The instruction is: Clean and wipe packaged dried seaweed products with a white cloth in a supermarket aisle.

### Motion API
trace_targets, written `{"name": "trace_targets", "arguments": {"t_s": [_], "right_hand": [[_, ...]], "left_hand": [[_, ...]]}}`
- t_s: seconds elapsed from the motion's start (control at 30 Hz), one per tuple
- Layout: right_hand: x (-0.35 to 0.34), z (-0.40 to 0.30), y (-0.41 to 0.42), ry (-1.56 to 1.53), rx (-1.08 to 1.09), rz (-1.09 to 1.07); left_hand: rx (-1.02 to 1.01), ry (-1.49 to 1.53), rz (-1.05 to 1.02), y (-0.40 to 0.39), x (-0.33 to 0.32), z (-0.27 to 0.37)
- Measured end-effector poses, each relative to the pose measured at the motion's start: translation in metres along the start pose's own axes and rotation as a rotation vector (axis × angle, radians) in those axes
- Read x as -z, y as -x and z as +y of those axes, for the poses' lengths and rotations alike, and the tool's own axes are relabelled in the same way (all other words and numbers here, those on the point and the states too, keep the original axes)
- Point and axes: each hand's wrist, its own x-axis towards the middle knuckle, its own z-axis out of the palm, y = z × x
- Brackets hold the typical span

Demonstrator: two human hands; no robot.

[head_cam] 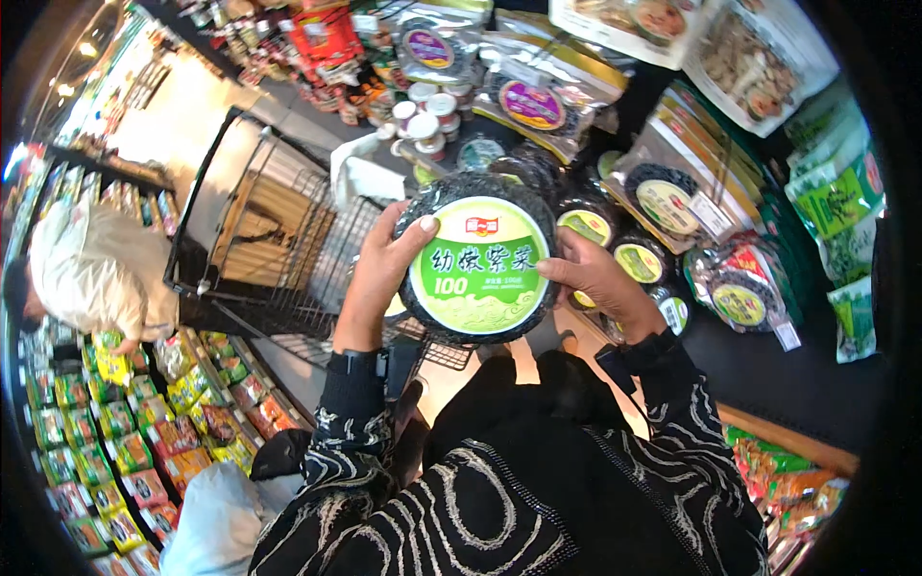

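Observation:
Both my hands hold up a round pack of dried black seaweed (479, 266) in clear film, with a large green and yellow label facing me. My left hand (385, 270) grips its left side, the thumb resting on the label's edge. On the opposite side, my right hand (598, 273) has its thumb against the label and its fingers behind the pack. Just beyond my right hand lie similar round seaweed packs (638, 263) on the dark shelf. A wire shopping cart (274, 223) stands to the left, with a white plastic bag (366, 173) at its near end.
Silver pouches with purple labels (531, 105) hang beyond the stacked small white-lidded tubs (425, 126). Green packets (832, 201) hang at far right. A person in a beige top (101, 270) reaches toward snack shelves (130, 450) on the left. Another person in pale blue (216, 518) is close behind.

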Motion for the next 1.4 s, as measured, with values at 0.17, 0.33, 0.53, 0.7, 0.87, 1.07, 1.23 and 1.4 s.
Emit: {"name": "trace_targets", "arguments": {"t_s": [0.17,0.33,0.53,0.7,0.87,1.07,1.23,1.4], "right_hand": [[0.029,0.037,0.007,0.007,-0.007,-0.043],[0.068,0.093,0.019,0.114,-0.094,-0.037],[0.107,0.140,0.036,0.083,-0.146,0.199],[0.170,0.191,0.027,0.153,-0.249,0.472],[0.236,0.269,0.001,0.278,-0.160,0.664],[0.251,0.270,-0.059,0.520,-0.075,0.659],[0.263,0.298,-0.098,0.517,-0.063,0.628],[0.270,0.320,-0.119,0.542,-0.059,0.613]], "left_hand": [[-0.055,-0.163,-0.202,-0.009,-0.025,0.002],[0.000,-0.240,-0.386,-0.008,-0.068,-0.025],[-0.129,-0.462,-0.334,-0.010,-0.088,-0.079],[0.210,-0.277,-0.274,0.004,-0.081,-0.103],[0.371,-0.283,-0.270,0.024,-0.086,-0.111],[0.498,-0.228,-0.176,0.043,-0.081,-0.131],[0.574,-0.245,-0.157,0.044,-0.091,-0.138],[0.601,-0.274,-0.143,0.048,-0.095,-0.155]]}}
